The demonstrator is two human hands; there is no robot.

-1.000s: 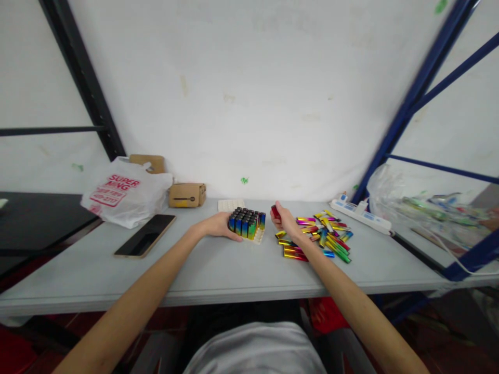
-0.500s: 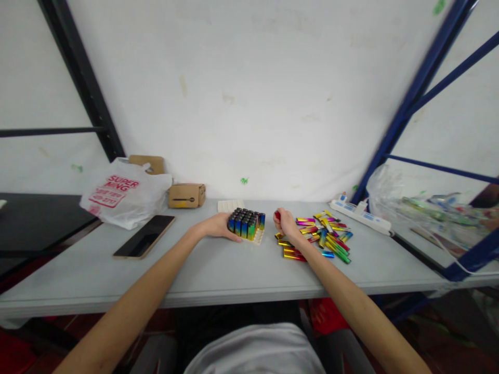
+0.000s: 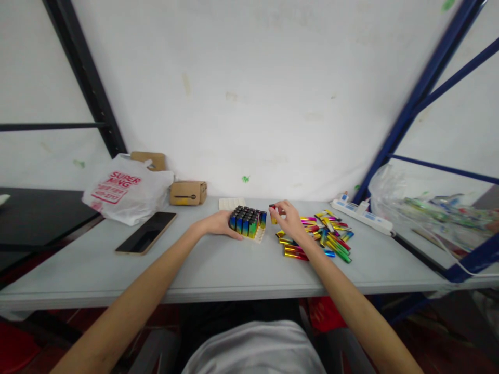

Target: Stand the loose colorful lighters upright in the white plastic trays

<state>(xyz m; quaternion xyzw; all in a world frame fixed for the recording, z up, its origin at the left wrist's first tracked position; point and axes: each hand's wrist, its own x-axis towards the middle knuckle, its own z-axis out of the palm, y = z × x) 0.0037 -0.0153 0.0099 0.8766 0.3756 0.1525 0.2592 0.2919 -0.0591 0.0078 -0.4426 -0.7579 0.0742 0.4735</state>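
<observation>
Several shiny blue-green lighters (image 3: 244, 224) with dark tops stand upright, packed in rows in a cream holed tray (image 3: 258, 236). My left hand (image 3: 221, 224) curls round the left side of this block, thumb along its front. Just right of the tray, my right hand (image 3: 287, 217) pinches a red-and-gold lighter (image 3: 273, 215) upright between thumb and fingers. To the right of that hand lies a loose pile of metallic lighters (image 3: 337, 243) in gold, red, green, blue and pink, partly covered by my right forearm.
A second cream tray (image 3: 231, 203) lies behind the block by the wall. On the left are a phone (image 3: 146, 233), a white plastic bag (image 3: 127, 189) and a small cardboard box (image 3: 188, 192). A white power strip (image 3: 362, 217) and a blue shelf frame (image 3: 407, 122) stand right.
My right hand has turned and opened its grip into a pinch, bringing the red-and-gold lighter upright and a little nearer the tray. My left hand stays on the block. The view shifts slightly.
</observation>
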